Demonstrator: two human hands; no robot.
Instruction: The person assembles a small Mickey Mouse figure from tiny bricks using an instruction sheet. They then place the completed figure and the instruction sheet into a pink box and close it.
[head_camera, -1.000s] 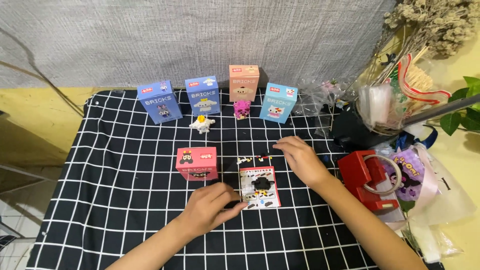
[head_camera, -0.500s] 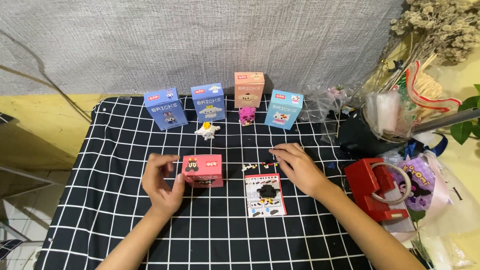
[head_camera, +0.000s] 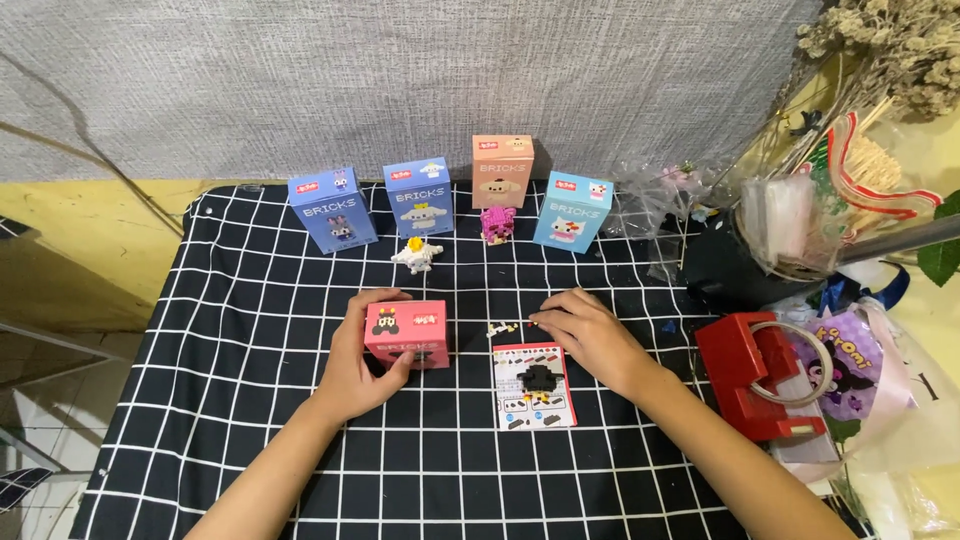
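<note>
Left hand (head_camera: 358, 365) grips the small pink cardboard box (head_camera: 407, 333), just left of the printed instruction leaflet (head_camera: 534, 386); right hand (head_camera: 590, 338), fingers loosely curled, touches tiny loose bricks (head_camera: 510, 326) above the leaflet; a careless nudge could scatter them

A grey fabric backdrop (head_camera: 400, 80) hangs behind the black grid-patterned tablecloth (head_camera: 230, 400).

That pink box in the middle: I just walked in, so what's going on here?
A person sits at a table with a black grid cloth. Their left hand grips the pink box. Their right hand rests on tiny loose brick pieces just above an instruction leaflet. Four more boxes and two small built figures line the back.
</note>
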